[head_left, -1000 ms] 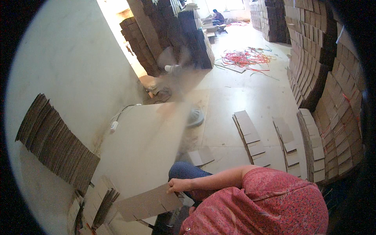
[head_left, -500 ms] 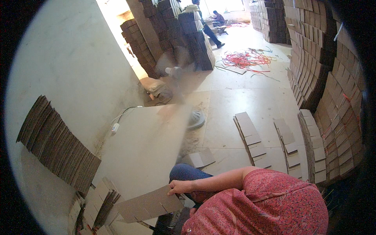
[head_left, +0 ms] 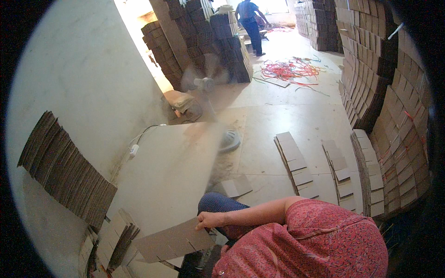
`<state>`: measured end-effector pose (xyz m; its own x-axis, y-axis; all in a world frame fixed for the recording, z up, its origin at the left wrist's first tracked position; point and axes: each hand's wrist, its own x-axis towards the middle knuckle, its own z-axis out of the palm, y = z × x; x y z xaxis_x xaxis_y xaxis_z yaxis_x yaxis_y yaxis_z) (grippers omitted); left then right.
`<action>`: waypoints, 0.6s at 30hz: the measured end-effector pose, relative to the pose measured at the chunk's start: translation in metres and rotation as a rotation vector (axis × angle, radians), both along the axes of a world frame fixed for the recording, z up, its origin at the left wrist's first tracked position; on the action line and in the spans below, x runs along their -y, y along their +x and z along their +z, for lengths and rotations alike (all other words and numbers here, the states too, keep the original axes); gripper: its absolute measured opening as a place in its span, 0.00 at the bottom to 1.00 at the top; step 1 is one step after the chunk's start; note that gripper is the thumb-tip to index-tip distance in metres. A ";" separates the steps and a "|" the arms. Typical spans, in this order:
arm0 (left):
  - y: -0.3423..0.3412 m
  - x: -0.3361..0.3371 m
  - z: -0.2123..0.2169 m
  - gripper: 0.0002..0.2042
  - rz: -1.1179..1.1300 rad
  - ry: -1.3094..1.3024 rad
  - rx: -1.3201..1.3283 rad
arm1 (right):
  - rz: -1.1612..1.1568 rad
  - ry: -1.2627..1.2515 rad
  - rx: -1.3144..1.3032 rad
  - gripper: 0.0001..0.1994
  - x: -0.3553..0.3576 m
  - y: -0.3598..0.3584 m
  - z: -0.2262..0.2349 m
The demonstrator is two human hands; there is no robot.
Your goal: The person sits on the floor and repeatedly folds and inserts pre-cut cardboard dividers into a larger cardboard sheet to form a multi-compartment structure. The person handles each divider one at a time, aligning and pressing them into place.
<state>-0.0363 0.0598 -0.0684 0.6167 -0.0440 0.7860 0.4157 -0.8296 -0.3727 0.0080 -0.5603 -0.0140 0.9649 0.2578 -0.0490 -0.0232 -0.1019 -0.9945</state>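
Simply flat brown slotted cardboard sheet [head_left: 174, 242], hand [head_left: 207, 220] gripping edge.

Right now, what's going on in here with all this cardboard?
A person in a red patterned top leans over a flat cardboard piece, one hand gripping its upper edge. Whose hand this is can't be told. Cardboard stacks line the wall, cut pieces lie on the floor, and a fan stands beyond. Another person is far off.

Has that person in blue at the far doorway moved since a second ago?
Yes. The person in blue has come nearer, from the far doorway to beside the tall cardboard stack.
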 end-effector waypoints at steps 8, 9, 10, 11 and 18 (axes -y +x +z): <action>0.001 -0.010 -0.007 0.10 0.160 0.137 0.051 | 0.060 0.016 -0.007 0.16 -0.005 0.005 -0.001; 0.001 -0.014 -0.008 0.11 0.128 0.139 0.049 | 0.072 -0.019 -0.005 0.15 -0.005 0.005 0.000; 0.003 -0.014 -0.008 0.11 0.093 0.138 0.045 | 0.074 -0.004 -0.010 0.15 -0.004 0.005 0.000; 0.003 -0.014 -0.009 0.12 0.090 0.127 0.035 | 0.077 0.013 -0.013 0.15 -0.004 0.004 0.000; 0.007 0.009 0.001 0.13 0.195 -0.088 -0.131 | 0.008 0.025 0.015 0.20 -0.001 0.004 -0.012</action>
<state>-0.0290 0.0512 -0.0678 0.7037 0.1510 0.6943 0.5242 -0.7700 -0.3639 0.0118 -0.5597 -0.0264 0.9635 0.2662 -0.0282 -0.0080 -0.0767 -0.9970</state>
